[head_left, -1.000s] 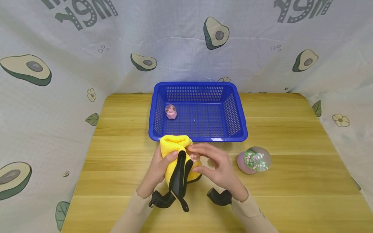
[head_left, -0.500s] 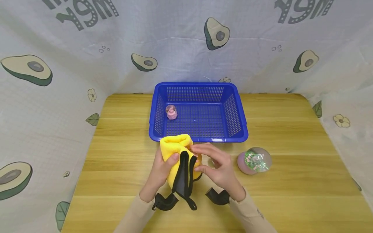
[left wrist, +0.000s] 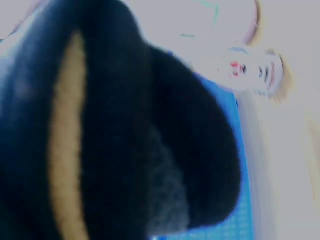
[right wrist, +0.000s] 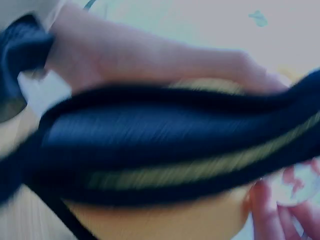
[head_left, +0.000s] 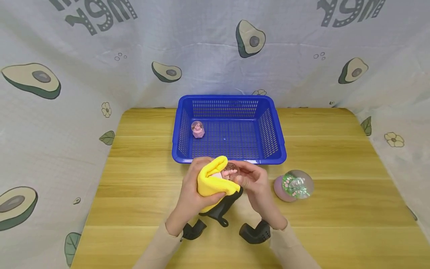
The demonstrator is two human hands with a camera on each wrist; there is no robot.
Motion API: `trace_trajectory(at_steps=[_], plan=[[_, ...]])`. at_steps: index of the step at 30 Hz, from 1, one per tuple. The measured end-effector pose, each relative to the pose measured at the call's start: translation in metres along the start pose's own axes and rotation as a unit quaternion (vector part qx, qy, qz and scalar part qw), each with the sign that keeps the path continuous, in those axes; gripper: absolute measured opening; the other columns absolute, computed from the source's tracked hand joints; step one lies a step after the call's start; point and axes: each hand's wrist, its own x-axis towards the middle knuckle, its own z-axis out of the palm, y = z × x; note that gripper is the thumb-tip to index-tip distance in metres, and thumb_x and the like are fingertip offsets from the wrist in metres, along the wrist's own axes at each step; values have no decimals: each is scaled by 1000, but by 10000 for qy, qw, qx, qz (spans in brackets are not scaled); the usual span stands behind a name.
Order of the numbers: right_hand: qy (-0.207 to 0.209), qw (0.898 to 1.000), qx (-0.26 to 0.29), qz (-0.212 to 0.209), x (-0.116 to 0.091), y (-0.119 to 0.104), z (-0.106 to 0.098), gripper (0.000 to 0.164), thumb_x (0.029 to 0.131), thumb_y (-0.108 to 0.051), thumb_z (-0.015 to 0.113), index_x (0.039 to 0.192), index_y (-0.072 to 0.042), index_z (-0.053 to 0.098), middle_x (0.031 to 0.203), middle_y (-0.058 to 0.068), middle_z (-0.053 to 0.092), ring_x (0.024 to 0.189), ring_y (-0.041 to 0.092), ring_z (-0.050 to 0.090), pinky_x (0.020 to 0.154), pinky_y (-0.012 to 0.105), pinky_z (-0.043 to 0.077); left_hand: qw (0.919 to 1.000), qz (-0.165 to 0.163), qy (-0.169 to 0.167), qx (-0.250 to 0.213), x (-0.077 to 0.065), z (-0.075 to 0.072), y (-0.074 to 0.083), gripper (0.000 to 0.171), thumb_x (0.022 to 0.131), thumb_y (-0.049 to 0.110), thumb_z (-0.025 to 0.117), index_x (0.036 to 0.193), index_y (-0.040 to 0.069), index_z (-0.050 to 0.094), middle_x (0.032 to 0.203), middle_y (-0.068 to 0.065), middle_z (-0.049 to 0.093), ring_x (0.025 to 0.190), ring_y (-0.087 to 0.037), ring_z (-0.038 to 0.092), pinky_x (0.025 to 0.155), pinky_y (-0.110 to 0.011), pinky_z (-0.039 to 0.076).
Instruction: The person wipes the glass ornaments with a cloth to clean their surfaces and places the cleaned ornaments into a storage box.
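Observation:
My left hand (head_left: pixel 189 190) grips a folded yellow cloth (head_left: pixel 211 185) with black trim, wrapped about the pale base of a small snow globe (head_left: pixel 231 172). Pink figures show inside its clear dome. My right hand (head_left: pixel 256 183) holds that dome with thumb and fingers curled round it. In the right wrist view, the blurred dark trim (right wrist: pixel 150 130) crosses the middle, with right fingers (right wrist: pixel 267 212) beside the globe at the lower right. Dark cloth folds (left wrist: pixel 195 140) cover much of the left wrist view. The cloth hides most of the base.
A blue plastic basket (head_left: pixel 231 161) stands just beyond the hands, with a small pink snow globe (head_left: pixel 198 130) in its left part. A larger snow globe (head_left: pixel 295 185) with a purple base lies tilted on the wooden table (head_left: pixel 342 209), right of my right hand.
My left hand has turned the cloth and globe, so the dome now points right and shows more. The cloth's dark strip has swung underneath. Basket and other globes stay put.

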Motion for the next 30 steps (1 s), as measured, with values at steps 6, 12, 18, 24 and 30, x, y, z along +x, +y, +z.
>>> trace_trajectory(at_steps=[6,12,18,24,30], plan=[[233,9941,101,1052,-1,-10,-2,23,99,-7,46,92,-9,68,87,2,66,79,11,64,71,23,54,9832,1300,-527,1172,2,0,-1,84,57,3,89,128,11,44,125,-19,43,111,-35,49,94,-41,46],[193,9899,48,1400,0,-9,-6,27,101,-9,43,84,-8,64,80,1,64,75,11,64,69,22,54,9697,1839,-548,1514,5,0,-6,81,56,3,87,125,10,45,123,-21,45,108,-36,52,93,-42,48],[802,9886,-499,1170,-3,-5,-3,11,96,-3,50,97,-4,61,87,3,63,80,11,61,72,22,53,9859,1346,-339,936,7,1,-13,74,56,0,86,119,10,49,121,-19,47,107,-36,52,93,-42,47],[1028,9871,-1072,604,-4,0,2,24,88,7,57,111,9,59,105,5,65,91,14,62,79,25,53,9977,620,-193,169,7,-1,-15,65,60,1,84,116,9,51,120,-17,50,107,-33,52,93,-42,45],[511,9874,-1485,-207,-6,-1,3,36,85,7,63,117,19,52,112,6,63,98,15,62,85,27,52,9986,-140,-120,-488,6,-4,-15,60,66,11,82,118,6,52,121,-14,53,113,-30,50,98,-43,40]])
